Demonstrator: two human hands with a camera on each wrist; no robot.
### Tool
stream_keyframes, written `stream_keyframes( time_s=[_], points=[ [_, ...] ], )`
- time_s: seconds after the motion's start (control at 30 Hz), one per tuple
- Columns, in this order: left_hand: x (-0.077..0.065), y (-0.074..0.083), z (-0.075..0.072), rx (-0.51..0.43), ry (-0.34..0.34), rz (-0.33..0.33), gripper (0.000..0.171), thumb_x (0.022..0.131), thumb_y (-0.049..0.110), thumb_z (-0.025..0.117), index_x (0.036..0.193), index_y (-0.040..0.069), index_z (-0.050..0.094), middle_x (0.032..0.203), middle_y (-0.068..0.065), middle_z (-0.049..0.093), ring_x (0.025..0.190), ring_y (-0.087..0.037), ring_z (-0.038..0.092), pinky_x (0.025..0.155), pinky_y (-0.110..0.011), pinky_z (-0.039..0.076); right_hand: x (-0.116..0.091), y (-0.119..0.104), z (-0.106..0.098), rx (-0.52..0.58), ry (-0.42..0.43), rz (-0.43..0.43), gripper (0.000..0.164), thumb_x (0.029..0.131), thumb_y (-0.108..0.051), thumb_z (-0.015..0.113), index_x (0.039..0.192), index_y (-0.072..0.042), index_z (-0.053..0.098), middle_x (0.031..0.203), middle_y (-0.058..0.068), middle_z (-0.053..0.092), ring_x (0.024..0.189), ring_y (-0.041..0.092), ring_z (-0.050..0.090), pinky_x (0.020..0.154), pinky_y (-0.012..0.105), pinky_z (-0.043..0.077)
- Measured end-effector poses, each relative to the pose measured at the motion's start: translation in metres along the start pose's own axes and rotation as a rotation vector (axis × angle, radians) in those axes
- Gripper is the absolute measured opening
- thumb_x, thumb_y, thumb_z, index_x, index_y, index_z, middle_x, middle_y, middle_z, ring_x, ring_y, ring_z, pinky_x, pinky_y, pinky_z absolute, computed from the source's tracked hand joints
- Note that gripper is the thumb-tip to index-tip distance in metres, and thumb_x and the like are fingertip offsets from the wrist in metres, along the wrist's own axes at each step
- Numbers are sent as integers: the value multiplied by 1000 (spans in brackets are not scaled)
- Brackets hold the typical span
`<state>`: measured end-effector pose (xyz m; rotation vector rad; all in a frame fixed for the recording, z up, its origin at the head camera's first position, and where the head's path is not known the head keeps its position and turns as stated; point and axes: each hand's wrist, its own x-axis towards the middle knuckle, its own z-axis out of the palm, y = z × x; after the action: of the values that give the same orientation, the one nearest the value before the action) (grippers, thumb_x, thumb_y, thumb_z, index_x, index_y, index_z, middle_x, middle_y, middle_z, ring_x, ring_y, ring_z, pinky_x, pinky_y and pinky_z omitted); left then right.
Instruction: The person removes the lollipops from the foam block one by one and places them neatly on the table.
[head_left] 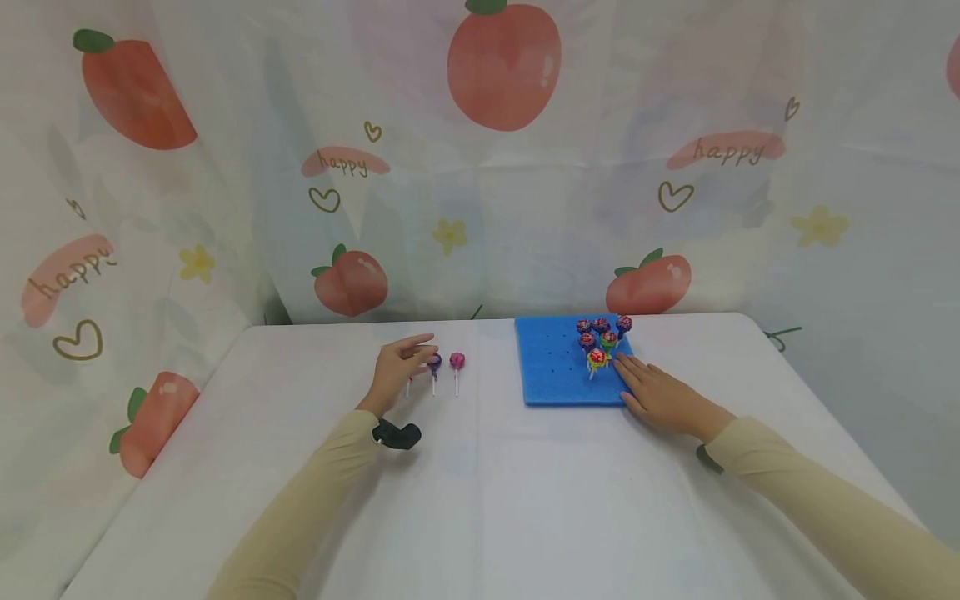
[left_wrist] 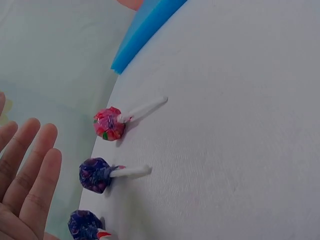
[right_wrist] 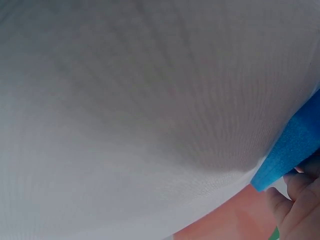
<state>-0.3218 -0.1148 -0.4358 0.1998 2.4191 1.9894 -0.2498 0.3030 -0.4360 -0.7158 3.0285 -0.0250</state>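
My left hand (head_left: pixel 397 371) hovers with extended fingers over a short row of wrapped lollipops lying on the white table, holding nothing. A pink lollipop (left_wrist: pixel 109 124) lies at the row's right end, beside a dark purple lollipop (left_wrist: pixel 95 175). Another purple lollipop (left_wrist: pixel 85 225) is cut off by the left wrist view's lower edge; in the head view that hand mostly covers it. At the right, my right hand (head_left: pixel 663 400) rests, fingers straight, on the right edge of a blue foam board (head_left: pixel 540 367). Several lollipops stand in this board, a yellow-wrapped lollipop (head_left: pixel 596 358) frontmost.
Small dark holes dot the board's surface left of the standing lollipops. A white cloth covers the table (head_left: pixel 480 500). Behind it hangs a curtain (head_left: pixel 525 208) printed with peaches, hearts and flowers. A dark strap (head_left: pixel 397 434) sits at my left wrist.
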Motion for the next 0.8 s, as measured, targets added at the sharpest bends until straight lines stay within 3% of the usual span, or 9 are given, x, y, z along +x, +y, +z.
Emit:
stream_keyframes(
  time_s=[0.4,0.8],
  points=[
    [3,7,32,35,-38,-4,35,88,24,66,120,11,65,114,-12,68,103,-22,66,92,-33,52,0,-1,-2,9,3,-1,59,97,-27,45,141,10,31,149,29,29,137,46,26,110,58,27],
    [9,14,67,-27,-141,87,34,90,17,63,122,6,62,111,-14,69,98,-19,68,92,-31,53,0,0,-2,31,-8,2,60,97,-28,45,141,10,29,149,29,27,138,46,25,111,58,25]
  ],
)
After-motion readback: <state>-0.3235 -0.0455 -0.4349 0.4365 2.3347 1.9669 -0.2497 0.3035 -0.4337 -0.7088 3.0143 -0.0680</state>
